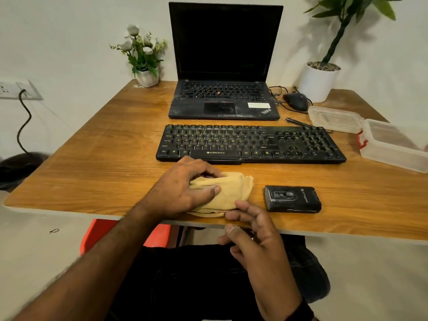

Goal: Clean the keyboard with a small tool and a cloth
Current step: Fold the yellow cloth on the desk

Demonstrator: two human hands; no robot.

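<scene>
A black Zebronics keyboard (pixel 251 144) lies across the middle of the wooden desk (pixel 97 163), dusty between the keys. Just in front of it sits a bunched yellow cloth (pixel 231 193). My left hand (pixel 185 191) grips the cloth's left side, fingers curled over the top and thumb pressed into it. My right hand (pixel 252 230) hovers at the desk's near edge, fingers loosely spread, fingertips touching the cloth's front edge and holding nothing. A thin black tool (pixel 297 122) lies past the keyboard's far right corner.
A small black device (pixel 293 199) sits right of the cloth. An open black laptop (pixel 223 66) stands behind the keyboard, with a mouse (pixel 296 101), two clear plastic containers (pixel 391 144), a white potted plant (pixel 318 82) and a flower pot (pixel 147 77) around it.
</scene>
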